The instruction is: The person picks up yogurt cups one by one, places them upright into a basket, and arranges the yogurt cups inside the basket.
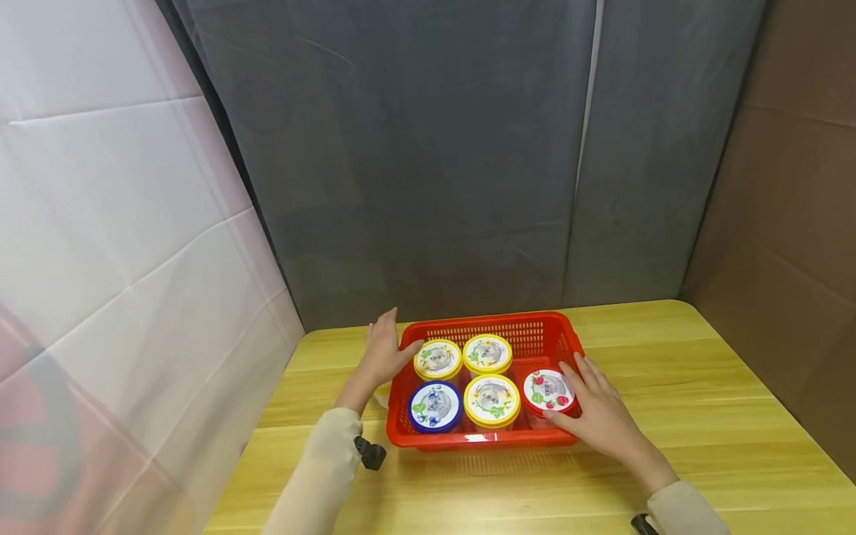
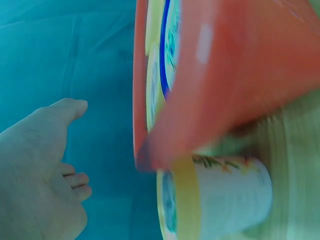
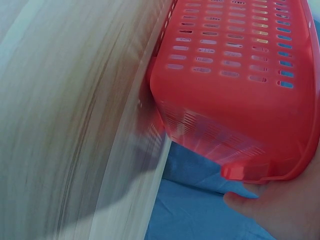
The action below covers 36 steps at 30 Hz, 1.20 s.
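Observation:
A red plastic basket point(image 1: 478, 440) stands on the table with several round lidded tubs inside. Three have yellow lids, including a near one point(image 1: 493, 401); one has a blue lid point(image 1: 435, 406). At the right end sits a red-lidded tub point(image 1: 548, 390). My right hand point(image 1: 602, 412) lies over the basket's right rim, thumb and fingers spread at that tub's lid; their undersides are hidden. My left hand point(image 1: 383, 355) is raised beside the left rim, fingers extended, holding nothing. Below it, outside the basket, another yellow-rimmed tub point(image 2: 230, 200) shows in the left wrist view.
The wooden table point(image 1: 702, 438) extends around the basket. A dark grey cloth wall point(image 1: 414, 163) rises behind it, a pale wall point(image 1: 120, 193) stands at left and a brown wall point(image 1: 789, 208) at right.

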Available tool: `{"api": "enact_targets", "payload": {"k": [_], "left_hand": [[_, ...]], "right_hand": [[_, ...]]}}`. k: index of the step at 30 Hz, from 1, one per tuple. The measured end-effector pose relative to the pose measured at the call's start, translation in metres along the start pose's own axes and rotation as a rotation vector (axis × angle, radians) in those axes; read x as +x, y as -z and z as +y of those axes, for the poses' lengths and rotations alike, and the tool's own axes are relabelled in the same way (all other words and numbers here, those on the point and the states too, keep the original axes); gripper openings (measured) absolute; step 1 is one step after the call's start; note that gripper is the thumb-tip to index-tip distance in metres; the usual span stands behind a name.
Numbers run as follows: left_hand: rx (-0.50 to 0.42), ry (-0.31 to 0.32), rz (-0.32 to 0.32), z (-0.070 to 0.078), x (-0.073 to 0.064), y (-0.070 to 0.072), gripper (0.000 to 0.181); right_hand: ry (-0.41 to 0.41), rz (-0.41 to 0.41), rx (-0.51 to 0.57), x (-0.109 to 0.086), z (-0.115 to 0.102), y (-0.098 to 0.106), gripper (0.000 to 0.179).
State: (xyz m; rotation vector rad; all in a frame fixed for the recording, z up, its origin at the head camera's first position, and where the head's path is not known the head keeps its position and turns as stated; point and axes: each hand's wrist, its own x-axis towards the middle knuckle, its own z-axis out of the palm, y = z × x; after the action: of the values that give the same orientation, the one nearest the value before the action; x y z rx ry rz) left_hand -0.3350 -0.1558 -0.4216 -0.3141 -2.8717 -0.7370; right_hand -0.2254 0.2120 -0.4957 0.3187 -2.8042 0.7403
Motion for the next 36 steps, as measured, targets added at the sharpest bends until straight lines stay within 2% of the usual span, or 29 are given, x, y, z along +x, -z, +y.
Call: {"api": "enact_targets", "payload": {"k": [5,16,21,36], "left_hand": [[-0.045,0.062,-0.009,-0.017,-0.008,0.006,0.09],[-0.011,0.047,-0.015,-0.051,-0.023,0.007,0.089],[-0.02,0.061,-0.025,-0.057,-0.028,0.008,0.089],[-0.036,0.037,-0.007,-0.066,-0.034,0.005,0.086]], "right_hand": [[-0.003,-0.006,0.0,0.001,0.002,-0.002,0.098],[-0.021,-0.02,-0.005,0.001,0.002,-0.001,0.098],[-0.007,-0.01,-0.003,0.0,0.0,0.001,0.097],[-0.004,-0.003,0.0,-0.001,-0.004,0.004,0.096]]}}
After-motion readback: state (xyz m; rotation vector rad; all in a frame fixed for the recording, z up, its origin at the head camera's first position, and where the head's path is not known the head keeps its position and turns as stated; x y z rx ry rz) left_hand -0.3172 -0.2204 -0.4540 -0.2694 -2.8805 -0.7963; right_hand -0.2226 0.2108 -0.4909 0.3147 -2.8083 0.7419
